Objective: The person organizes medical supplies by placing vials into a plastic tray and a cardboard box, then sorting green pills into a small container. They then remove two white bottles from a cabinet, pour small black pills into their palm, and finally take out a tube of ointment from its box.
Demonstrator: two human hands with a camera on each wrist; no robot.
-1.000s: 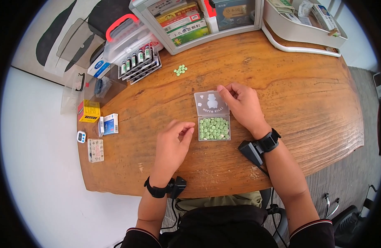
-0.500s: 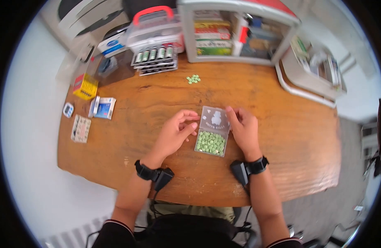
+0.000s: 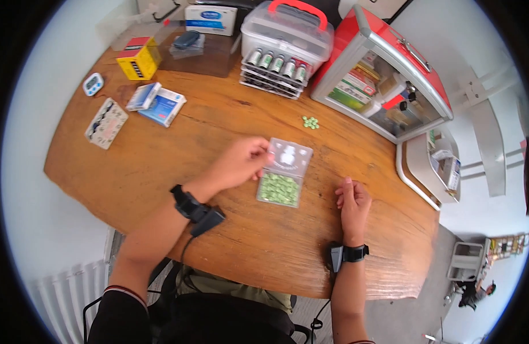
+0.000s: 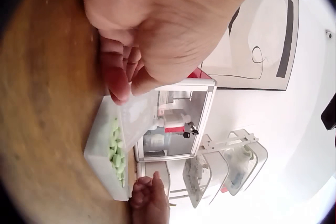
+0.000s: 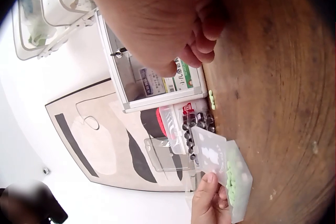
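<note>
A clear plastic pill case with a printed lid [image 3: 290, 155] sits on the wooden table, its tray filled with round green tablets [image 3: 280, 189]. My left hand [image 3: 244, 160] pinches the lid's left edge between thumb and fingertips. In the left wrist view the lid [image 4: 139, 116] stands raised at an angle above the case's tray [image 4: 101, 148]. To the right of the case, my right hand [image 3: 354, 209] is held apart from it with loosely bent fingers and nothing in them. A small group of green tablets [image 3: 311, 122] lies on the table beyond the case.
At the back are ampoule trays [image 3: 274, 71], a clear box with a red handle [image 3: 299, 8] and a red-topped medicine cabinet [image 3: 385, 80]. Medicine boxes [image 3: 164, 107], a yellow box [image 3: 139, 59], a timer [image 3: 93, 84] and a patterned packet [image 3: 106, 123] lie at the left.
My left hand has come to the lid and taken hold of its left edge. My right hand has left the lid and moved right, toward me. The head view has turned.
</note>
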